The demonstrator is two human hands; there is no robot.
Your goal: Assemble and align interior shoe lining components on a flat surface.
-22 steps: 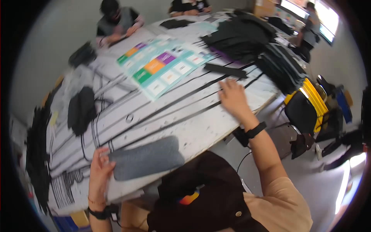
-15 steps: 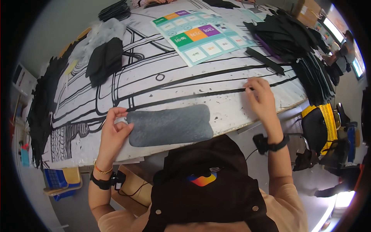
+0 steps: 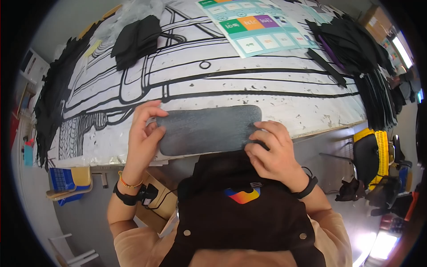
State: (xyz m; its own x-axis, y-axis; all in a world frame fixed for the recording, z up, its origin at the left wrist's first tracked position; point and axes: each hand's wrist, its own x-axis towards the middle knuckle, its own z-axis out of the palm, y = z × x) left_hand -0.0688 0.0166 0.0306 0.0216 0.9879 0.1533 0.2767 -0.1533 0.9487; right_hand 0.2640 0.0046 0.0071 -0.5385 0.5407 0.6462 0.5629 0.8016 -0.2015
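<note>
While grey pad (image 3: 209,130) is lying lengthwise between, half-curled left hand (image 3: 143,135) and right hand (image 3: 276,153) are touching its ends; grip unclear.

My grey panel (image 3: 209,130): matt, faintly streaky, looks like cloth.
White surface (image 3: 302,111) smooth-looking, speckled; my apron (image 3: 244,222) matt cloth; folded black pieces (image 3: 138,40) matt fabric; bag (image 3: 128,20) crinkled see-through plastic.
</note>
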